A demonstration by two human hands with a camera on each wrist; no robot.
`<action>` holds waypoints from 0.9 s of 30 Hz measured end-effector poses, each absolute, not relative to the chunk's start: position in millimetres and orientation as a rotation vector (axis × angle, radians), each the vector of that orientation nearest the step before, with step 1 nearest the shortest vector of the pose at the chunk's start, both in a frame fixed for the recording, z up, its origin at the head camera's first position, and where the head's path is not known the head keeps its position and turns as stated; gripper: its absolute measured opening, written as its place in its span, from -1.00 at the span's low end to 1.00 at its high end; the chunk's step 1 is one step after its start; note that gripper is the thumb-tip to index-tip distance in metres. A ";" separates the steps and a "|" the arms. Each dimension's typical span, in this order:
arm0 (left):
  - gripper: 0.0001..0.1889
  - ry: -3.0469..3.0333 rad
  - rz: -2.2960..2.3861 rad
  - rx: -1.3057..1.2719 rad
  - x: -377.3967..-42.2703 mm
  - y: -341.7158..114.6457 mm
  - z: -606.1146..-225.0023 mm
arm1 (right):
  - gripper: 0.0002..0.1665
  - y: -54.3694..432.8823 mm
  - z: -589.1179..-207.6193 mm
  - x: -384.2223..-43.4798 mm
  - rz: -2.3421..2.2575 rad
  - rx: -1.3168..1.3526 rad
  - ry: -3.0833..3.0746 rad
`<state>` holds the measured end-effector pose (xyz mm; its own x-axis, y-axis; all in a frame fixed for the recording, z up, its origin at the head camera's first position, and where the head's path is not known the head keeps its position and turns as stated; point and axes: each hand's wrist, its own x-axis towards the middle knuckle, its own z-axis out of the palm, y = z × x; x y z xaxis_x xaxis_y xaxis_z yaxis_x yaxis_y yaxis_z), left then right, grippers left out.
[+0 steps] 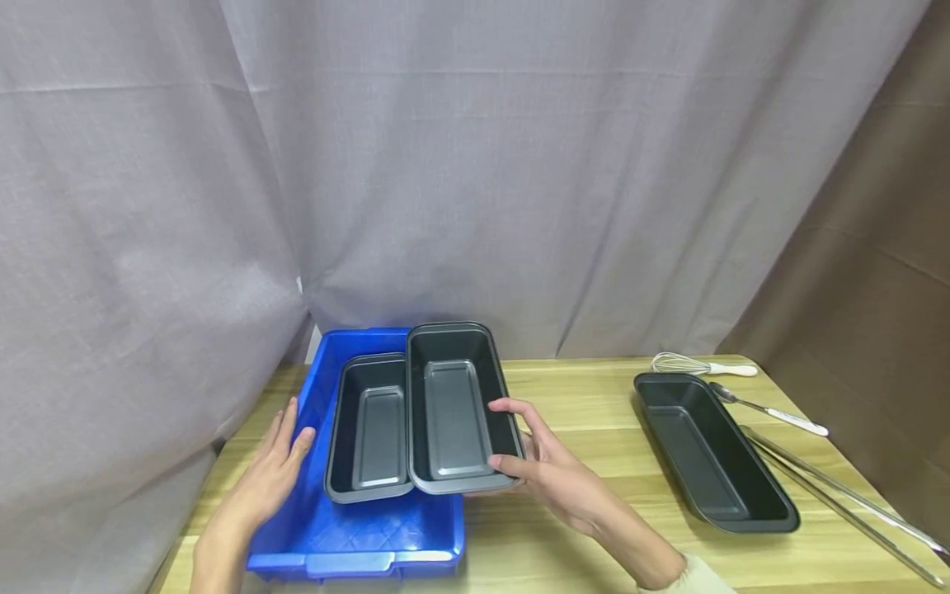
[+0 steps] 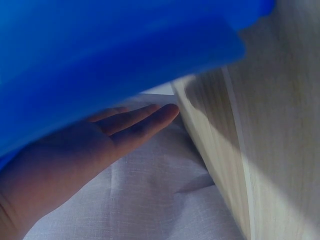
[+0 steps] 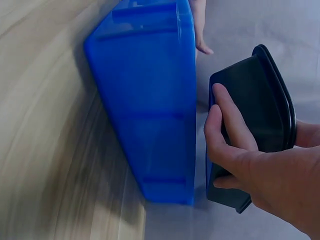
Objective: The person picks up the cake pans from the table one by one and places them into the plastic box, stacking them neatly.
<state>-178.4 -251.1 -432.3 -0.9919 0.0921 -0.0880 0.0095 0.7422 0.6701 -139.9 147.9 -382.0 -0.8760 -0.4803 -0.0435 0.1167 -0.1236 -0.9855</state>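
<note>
My right hand grips a dark loaf pan by its right side, thumb and a finger over the rim. In the right wrist view, more fingers press against the underside of this pan, which is held above the rim of a blue plastic bin. A second loaf pan lies inside the bin, partly covered by the held one. My left hand is at the bin's left rim with fingers extended. In the left wrist view the bin's side hides part of that hand.
A third loaf pan stands on the wooden table to the right. Around it lie a whisk, a spoon and long metal tongs. Grey curtain hangs behind the table.
</note>
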 end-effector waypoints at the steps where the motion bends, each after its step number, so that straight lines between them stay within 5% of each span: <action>1: -0.20 2.821 1.082 0.079 -178.6 -251.2 -432.2 | -0.21 143.5 -382.7 -140.8 -2.067 -0.412 1.729; 27: -0.20 2.817 1.133 0.101 -177.3 -252.4 -434.2 | -0.20 54.5 -395.8 -161.9 -2.042 -0.358 1.680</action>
